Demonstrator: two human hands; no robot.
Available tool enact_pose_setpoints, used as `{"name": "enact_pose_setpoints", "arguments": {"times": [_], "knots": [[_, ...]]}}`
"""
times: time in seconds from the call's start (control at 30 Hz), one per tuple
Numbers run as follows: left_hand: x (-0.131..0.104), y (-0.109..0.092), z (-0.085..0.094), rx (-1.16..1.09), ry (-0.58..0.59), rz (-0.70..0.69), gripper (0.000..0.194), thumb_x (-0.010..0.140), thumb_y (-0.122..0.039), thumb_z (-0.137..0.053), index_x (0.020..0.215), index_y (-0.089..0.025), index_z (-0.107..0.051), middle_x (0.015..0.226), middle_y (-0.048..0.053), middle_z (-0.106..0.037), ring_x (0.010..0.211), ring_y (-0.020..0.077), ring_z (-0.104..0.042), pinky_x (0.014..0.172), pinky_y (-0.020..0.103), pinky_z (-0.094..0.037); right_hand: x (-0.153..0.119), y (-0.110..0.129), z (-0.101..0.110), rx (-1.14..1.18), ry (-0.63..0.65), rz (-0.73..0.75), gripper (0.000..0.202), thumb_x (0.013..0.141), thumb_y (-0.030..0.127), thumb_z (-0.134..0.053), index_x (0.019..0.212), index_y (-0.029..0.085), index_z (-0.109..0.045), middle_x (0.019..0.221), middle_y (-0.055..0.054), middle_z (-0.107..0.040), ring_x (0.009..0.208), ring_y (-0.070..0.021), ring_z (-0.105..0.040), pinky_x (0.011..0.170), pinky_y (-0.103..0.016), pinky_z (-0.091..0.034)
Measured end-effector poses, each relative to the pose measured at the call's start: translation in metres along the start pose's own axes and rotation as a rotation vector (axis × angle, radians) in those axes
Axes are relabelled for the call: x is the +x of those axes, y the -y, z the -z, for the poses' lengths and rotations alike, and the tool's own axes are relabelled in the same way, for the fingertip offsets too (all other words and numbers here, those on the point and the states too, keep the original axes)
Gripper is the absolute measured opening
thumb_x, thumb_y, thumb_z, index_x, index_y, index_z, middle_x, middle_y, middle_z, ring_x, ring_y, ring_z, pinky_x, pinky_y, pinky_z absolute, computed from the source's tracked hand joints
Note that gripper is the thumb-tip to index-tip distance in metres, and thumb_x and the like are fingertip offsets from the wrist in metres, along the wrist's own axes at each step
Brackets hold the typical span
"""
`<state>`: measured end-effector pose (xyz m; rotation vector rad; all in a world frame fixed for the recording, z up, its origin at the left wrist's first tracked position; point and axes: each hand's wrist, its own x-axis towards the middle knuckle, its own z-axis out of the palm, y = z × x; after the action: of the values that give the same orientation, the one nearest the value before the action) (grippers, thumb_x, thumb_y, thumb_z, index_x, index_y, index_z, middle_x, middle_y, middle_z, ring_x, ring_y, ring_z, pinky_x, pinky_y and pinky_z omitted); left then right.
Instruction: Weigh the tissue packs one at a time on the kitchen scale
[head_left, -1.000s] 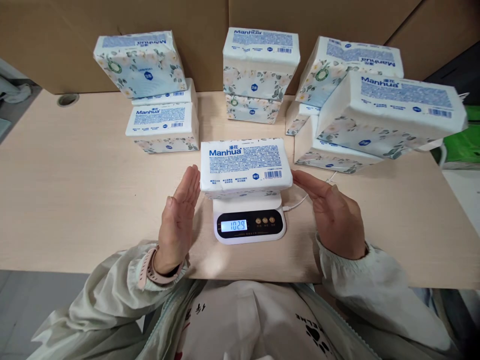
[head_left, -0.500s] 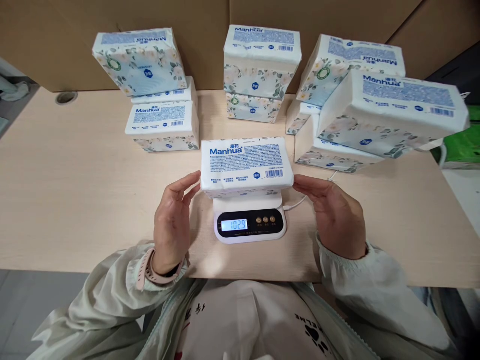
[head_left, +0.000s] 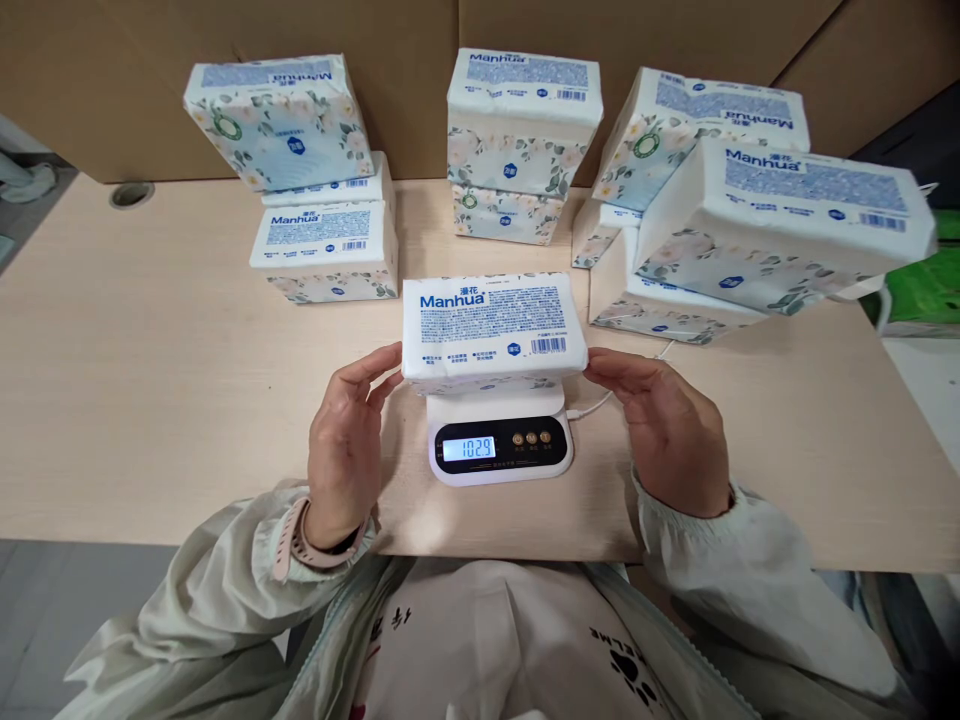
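A white pack of tissues (head_left: 491, 330) marked Manhua lies flat on top of a small white kitchen scale (head_left: 501, 440), whose lit display reads 102.9. At the pack's left end is my left hand (head_left: 346, 440), fingers stretched out and fingertips at the edge. My right hand (head_left: 667, 425) mirrors it at the right end, its fingers also straight. Whether the fingertips press on the wrapping cannot be made out. The pack hides most of the weighing plate.
Behind the scale, more tissue packs stand stacked at the left (head_left: 322, 235), the middle (head_left: 510, 140) and the right (head_left: 787, 225). A white cable (head_left: 596, 405) runs from the scale's right side. Cardboard (head_left: 405, 90) walls off the back of the wooden table (head_left: 150, 400).
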<state>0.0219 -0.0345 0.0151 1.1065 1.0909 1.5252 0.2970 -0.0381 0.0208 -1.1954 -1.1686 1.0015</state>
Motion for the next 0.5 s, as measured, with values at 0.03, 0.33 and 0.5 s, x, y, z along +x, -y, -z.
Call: {"name": "enact_pose_setpoints", "arguments": {"times": [0.03, 0.33, 0.5], "knots": [[0.000, 0.000, 0.000, -0.004, 0.001, -0.003, 0.042, 0.105, -0.060, -0.055, 0.122, -0.031, -0.081, 0.139, 0.004, -0.075, 0.142, 0.0319, -0.062, 0.122, 0.054, -0.049, 0.000, 0.000, 0.000, 0.004, 0.001, -0.008, 0.028, 0.110, 0.039, -0.057, 0.111, 0.032, -0.084, 0.127, -0.004, -0.084, 0.129, -0.0291, -0.075, 0.120, -0.059, -0.056], [0.003, -0.002, -0.002, -0.001, 0.108, 0.066, 0.051, 0.104, -0.061, -0.057, 0.139, -0.029, -0.076, 0.156, 0.005, -0.066, 0.158, 0.0356, -0.050, 0.133, 0.058, -0.039, 0.001, -0.008, -0.004, 0.041, 0.106, -0.057, 0.043, 0.106, 0.058, -0.059, 0.141, 0.036, -0.073, 0.151, -0.001, -0.073, 0.144, -0.0297, -0.066, 0.124, -0.055, -0.055], [0.031, -0.014, -0.015, 0.022, 0.246, 0.013, 0.050, 0.103, -0.062, -0.062, 0.137, -0.029, -0.077, 0.161, 0.004, -0.062, 0.164, 0.0368, -0.042, 0.138, 0.055, -0.033, 0.020, 0.011, -0.015, -0.034, 0.257, 0.026, 0.054, 0.105, 0.062, -0.061, 0.155, 0.042, -0.059, 0.170, 0.005, -0.055, 0.164, -0.0286, -0.044, 0.131, -0.049, -0.049]]}}
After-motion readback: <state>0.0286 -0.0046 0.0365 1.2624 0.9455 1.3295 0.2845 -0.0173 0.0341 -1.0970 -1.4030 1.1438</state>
